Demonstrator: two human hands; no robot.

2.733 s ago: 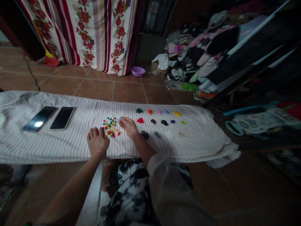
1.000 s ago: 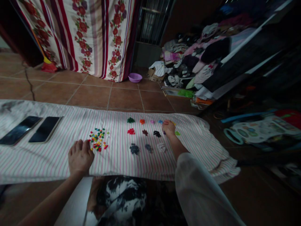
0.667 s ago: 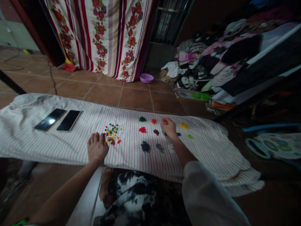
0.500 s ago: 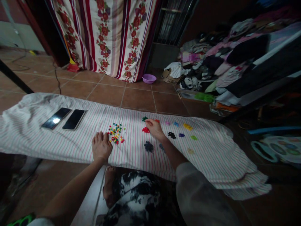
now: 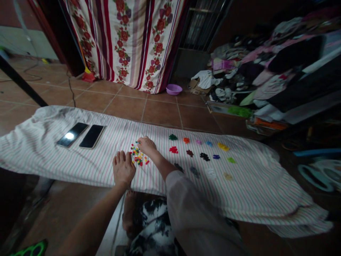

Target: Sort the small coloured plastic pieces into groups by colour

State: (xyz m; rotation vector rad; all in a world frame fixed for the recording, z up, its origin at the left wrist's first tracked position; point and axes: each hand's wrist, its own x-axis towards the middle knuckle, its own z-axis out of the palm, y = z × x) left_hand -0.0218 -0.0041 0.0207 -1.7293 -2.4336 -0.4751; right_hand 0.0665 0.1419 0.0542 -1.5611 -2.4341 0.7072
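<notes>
A loose pile of small mixed-colour pieces (image 5: 137, 159) lies on a striped cloth (image 5: 106, 163). My left hand (image 5: 124, 169) rests flat on the cloth at the pile's left edge, holding nothing. At the pile's upper right, my right hand (image 5: 147, 145) has its fingertips pinched together; what they hold, if anything, is too small to name. Right of it sit small single-colour heaps, among them dark green (image 5: 173, 137), red (image 5: 173, 149), orange (image 5: 186, 140), black (image 5: 205, 156), yellow (image 5: 223, 146) and grey (image 5: 194, 172).
Two phones (image 5: 72, 135) (image 5: 92, 136) lie on the cloth at the left. Beyond it are a tiled floor, a purple basin (image 5: 174, 89) and a flowered curtain (image 5: 138, 42). Piled clothes (image 5: 247, 67) stand at the back right.
My right hand has moved left from beside the dark green heap to the mixed pile. My left hand stays beside the pile. The view has shifted slightly.
</notes>
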